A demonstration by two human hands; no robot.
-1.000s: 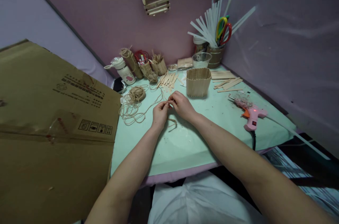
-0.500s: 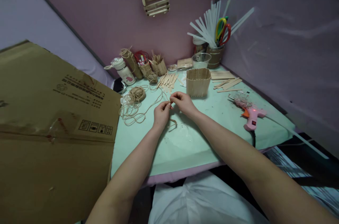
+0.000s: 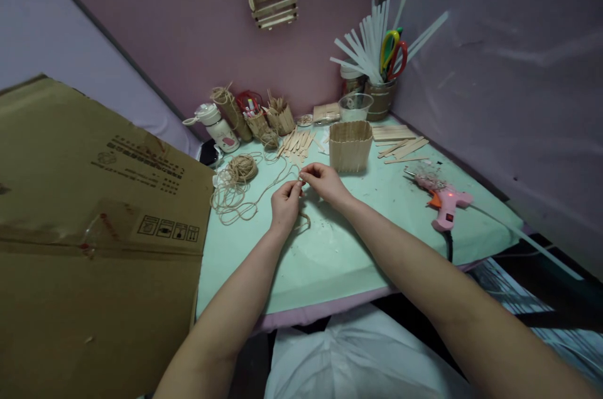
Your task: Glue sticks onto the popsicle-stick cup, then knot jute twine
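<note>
Over the middle of the mint-green table my left hand (image 3: 285, 203) and my right hand (image 3: 325, 184) meet at their fingertips, both pinched on tan twine (image 3: 304, 220). A short thicker, curled length of it hangs below my left hand. The exact point of the grip is small and partly covered by the fingers. A loose strand runs from near the fingertips back to the twine ball (image 3: 242, 168) and its tangled loops on the left. Just behind my right hand stands a basket of wooden sticks (image 3: 350, 147).
A pink glue gun (image 3: 447, 205) with a lit red light lies at the right. Flat wooden sticks (image 3: 406, 149) are behind it. A cardboard box (image 3: 98, 248) borders the left side. Along the back are a white bottle (image 3: 221, 134), a plastic cup (image 3: 355, 109) and a scissors holder (image 3: 379, 101).
The whole view has shifted slightly. Both hands keep their pinch with the fingertips close together, and the curled twine end under my left hand has moved a little.
</note>
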